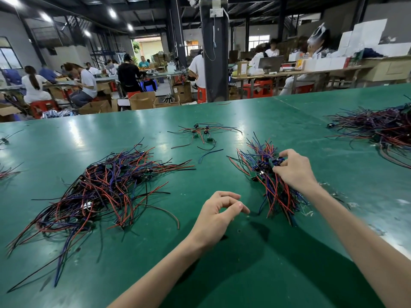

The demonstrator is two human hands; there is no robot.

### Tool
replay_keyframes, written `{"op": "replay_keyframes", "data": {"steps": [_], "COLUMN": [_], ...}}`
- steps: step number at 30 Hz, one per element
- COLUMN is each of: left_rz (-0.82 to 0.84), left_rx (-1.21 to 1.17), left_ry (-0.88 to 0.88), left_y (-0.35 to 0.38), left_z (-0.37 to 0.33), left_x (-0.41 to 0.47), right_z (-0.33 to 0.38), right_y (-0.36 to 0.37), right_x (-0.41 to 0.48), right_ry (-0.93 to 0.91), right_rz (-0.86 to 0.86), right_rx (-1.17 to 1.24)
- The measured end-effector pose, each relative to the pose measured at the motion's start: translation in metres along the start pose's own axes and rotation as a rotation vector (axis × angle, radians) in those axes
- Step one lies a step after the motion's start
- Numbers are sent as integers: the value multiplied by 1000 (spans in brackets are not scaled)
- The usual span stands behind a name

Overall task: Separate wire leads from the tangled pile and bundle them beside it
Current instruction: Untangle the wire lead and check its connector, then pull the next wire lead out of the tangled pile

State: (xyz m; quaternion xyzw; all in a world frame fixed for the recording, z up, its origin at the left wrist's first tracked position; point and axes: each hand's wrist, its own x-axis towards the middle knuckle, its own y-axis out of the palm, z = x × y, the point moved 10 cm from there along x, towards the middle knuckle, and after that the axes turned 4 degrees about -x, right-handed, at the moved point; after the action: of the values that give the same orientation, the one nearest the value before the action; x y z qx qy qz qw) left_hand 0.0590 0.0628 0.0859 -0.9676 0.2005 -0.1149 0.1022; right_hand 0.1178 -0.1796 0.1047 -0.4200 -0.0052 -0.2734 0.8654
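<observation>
- A person's right hand [293,170] is resting on a gathered bundle of red, blue and black wire leads [270,178] on the green bench [244,263], its grip pinching the leads' small connectors.
- The left hand [216,216] is hovering just beside the bundle, grip loosely curled and holding nothing.
- The tangled pile [100,190] is lying toward the bench's left side.

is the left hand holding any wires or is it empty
Empty. The left hand hangs over bare green table with fingers loosely curled, no wire between them.
</observation>
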Motion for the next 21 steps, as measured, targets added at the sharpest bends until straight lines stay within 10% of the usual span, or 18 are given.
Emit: {"op": "replay_keyframes", "data": {"steps": [6,11,21], "left_rz": [-47,-256,-441], "left_rx": [127,750,1260], "left_ry": [49,207,-367], "left_y": [-7,-44,-171], "left_z": [4,-15,26], "left_x": [4,10,12], "right_z": [23,52,98], "right_y": [-1,-6,54], "right_x": [-15,-34,-88], "right_ry": [-174,-346,-624], "right_rz": [-101,-189,47], "right_rx": [-261,-353,-366]}}
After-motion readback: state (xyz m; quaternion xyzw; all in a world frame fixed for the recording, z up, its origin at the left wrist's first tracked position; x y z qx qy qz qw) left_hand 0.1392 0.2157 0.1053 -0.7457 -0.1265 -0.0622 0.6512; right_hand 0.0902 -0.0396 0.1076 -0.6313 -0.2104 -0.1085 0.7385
